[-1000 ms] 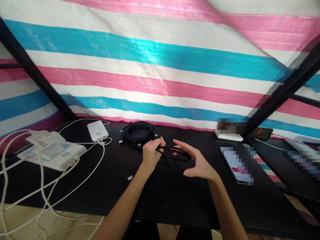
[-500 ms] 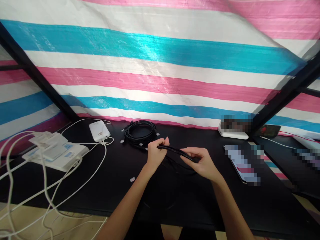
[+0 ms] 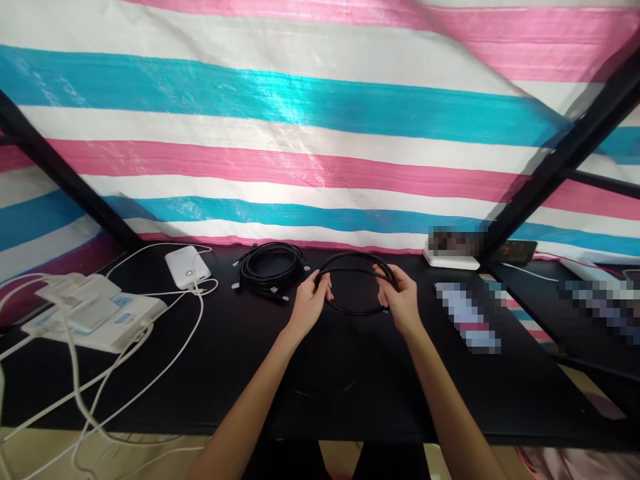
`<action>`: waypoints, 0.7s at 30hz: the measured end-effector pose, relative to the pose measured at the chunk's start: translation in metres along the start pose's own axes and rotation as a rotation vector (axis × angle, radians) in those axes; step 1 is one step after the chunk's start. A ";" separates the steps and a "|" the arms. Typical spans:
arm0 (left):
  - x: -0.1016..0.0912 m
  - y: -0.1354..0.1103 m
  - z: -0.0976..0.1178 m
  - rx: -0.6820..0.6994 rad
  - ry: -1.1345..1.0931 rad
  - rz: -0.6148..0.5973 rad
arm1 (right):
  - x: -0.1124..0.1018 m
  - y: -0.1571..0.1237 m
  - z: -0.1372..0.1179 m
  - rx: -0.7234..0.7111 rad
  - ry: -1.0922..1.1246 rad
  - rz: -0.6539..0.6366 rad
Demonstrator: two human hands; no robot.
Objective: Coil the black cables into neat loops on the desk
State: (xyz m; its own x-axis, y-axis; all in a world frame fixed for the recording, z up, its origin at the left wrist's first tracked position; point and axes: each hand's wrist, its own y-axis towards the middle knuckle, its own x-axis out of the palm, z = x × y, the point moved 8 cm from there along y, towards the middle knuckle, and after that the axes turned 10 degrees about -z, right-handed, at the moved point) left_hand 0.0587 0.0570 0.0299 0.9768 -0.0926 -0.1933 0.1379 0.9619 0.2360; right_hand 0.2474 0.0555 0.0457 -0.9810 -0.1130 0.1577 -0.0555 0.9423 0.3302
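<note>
Between my hands a black cable [image 3: 356,311] is looped into a round coil, held just above the black table [image 3: 325,393]. My left hand [image 3: 309,300] is closed around the coil's left side, thumb on top. On the opposite side my right hand [image 3: 401,299] grips the coil, with the fingers curled round it. To the left of my left hand lies a bundle of coiled black cables [image 3: 273,268] with small pale tags or connector ends about its edge.
A white power bank-like box [image 3: 188,267] and a white power strip [image 3: 145,310] with tangled white cords lie at left. At right are a phone [image 3: 467,320], partly blurred out, and a white box [image 3: 453,260]. A striped sheet [image 3: 310,153] hangs behind.
The cable, earlier stretched in strands between my hands, is now opened into a round loop. My right hand has turned more upright. The small pale tag left of my forearm no longer shows.
</note>
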 end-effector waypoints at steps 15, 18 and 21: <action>0.006 0.002 0.008 0.038 0.249 -0.186 | -0.006 0.004 0.011 0.045 -0.047 0.008; 0.007 0.002 -0.005 -0.052 0.255 -0.290 | -0.016 0.005 0.014 0.086 0.053 0.118; 0.012 -0.004 -0.023 -0.198 0.314 -0.411 | -0.032 0.003 0.014 0.089 0.137 0.275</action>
State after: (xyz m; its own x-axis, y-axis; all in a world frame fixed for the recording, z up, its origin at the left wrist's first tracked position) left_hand 0.0657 0.0579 0.0046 0.7487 -0.4189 -0.5139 0.4347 0.8954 -0.0965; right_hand 0.2759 0.0663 0.0291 -0.9278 0.1137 0.3553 0.1860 0.9666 0.1764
